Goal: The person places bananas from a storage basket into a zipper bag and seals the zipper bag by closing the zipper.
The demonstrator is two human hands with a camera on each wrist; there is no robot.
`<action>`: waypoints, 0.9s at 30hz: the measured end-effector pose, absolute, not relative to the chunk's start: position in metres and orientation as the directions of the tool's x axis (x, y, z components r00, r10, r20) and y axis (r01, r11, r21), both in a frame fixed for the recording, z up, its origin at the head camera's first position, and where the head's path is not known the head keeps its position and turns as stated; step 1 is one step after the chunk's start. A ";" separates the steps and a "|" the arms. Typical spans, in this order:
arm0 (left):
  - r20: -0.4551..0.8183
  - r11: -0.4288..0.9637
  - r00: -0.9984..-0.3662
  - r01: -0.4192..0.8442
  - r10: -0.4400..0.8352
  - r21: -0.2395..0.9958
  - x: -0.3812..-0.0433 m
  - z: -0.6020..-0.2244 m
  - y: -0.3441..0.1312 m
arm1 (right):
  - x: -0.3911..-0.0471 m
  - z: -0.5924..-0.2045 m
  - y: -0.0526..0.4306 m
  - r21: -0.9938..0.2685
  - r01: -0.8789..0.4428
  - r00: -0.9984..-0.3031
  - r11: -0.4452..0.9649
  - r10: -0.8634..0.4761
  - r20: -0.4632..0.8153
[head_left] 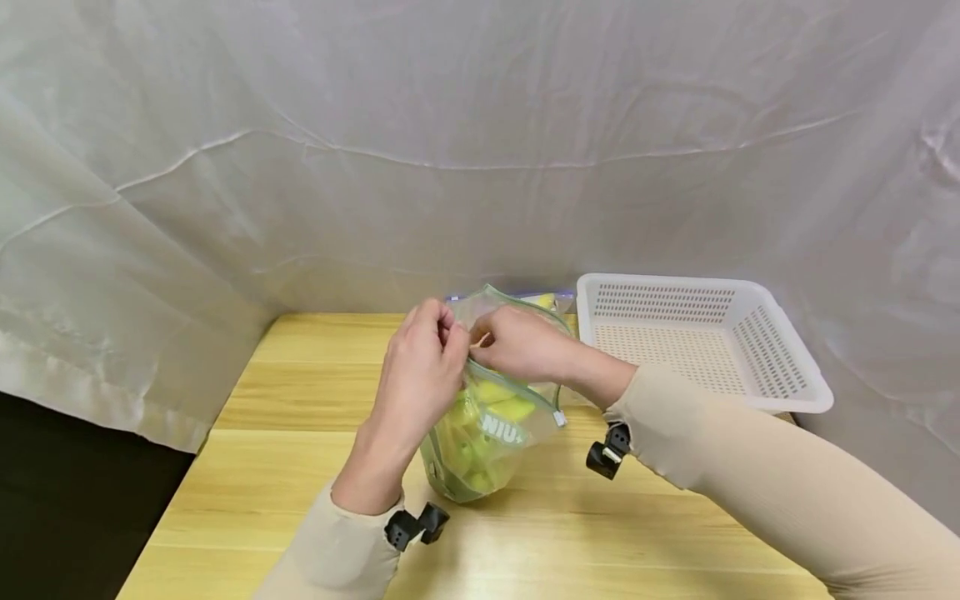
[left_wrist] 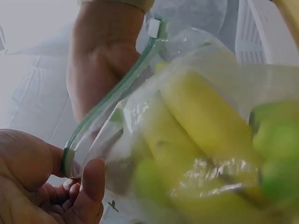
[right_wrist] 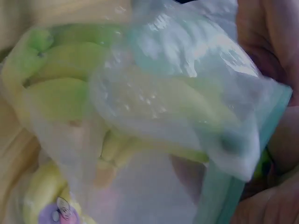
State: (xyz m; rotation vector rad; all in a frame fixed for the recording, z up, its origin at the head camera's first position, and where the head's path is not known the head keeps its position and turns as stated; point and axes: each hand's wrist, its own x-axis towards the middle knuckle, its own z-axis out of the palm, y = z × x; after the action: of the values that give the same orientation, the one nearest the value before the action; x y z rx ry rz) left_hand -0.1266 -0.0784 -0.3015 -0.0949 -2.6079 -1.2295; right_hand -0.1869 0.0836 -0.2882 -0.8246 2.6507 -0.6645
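A clear zip bag [head_left: 495, 429] with a green zip edge stands upright on the table, holding yellow-green bananas [left_wrist: 201, 121]. My left hand [head_left: 422, 367] pinches the left end of its mouth between thumb and fingers; in the left wrist view, the hand [left_wrist: 51, 182] grips the end of the green zip strip [left_wrist: 110, 93]. Fingers bent, my right hand [head_left: 525, 342] is in the bag's mouth, close to the left fingertips. The film and bananas partly hide its fingertips, so what they hold is unclear. A white slider [head_left: 559, 418] sits at the zip's right end.
A white perforated plastic basket [head_left: 776, 333] stands at the back right of the wooden table [head_left: 300, 400]. Behind the bag lies another zip bag [head_left: 566, 298] with a purple edge and something yellow inside. A grey curtain [head_left: 450, 150] hangs along the back.
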 end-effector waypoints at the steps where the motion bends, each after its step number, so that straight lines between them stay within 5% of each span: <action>1: 0.253 0.645 -0.966 0.157 -0.058 0.748 -0.127 -0.302 -0.080 | -0.186 -0.288 0.083 -0.503 -0.466 -0.801 0.728 -0.589 -0.111; 10: 0.177 0.641 -0.974 0.045 -0.142 0.766 -0.128 -0.307 -0.102 | -0.175 -0.273 0.113 -0.407 -0.388 -0.920 0.827 -0.370 0.125; 14: 0.177 0.642 -0.972 0.037 -0.155 0.766 -0.128 -0.307 -0.106 | -0.176 -0.276 0.130 -0.349 -0.304 -0.952 0.887 -0.293 0.083; 20: 0.174 0.655 -0.974 0.038 -0.144 0.755 -0.118 -0.303 -0.103 | -0.181 -0.278 0.136 -0.486 -0.365 -0.924 0.794 -0.373 0.085; 24: 0.161 0.641 -0.978 0.039 -0.133 0.767 -0.114 -0.300 -0.099 | -0.188 -0.278 0.135 -0.544 -0.372 -0.927 0.752 -0.333 0.173; 27: 0.167 0.647 -0.974 0.031 -0.151 0.762 -0.117 -0.303 -0.098 | -0.188 -0.280 0.137 -0.621 -0.312 -0.944 0.719 -0.306 0.120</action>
State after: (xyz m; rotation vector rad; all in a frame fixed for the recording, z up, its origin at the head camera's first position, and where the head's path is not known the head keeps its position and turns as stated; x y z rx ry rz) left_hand -0.1175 -0.0982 -0.3028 0.0978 -2.6504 -1.2324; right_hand -0.1878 0.1371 -0.2799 -0.5251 2.9208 -1.0566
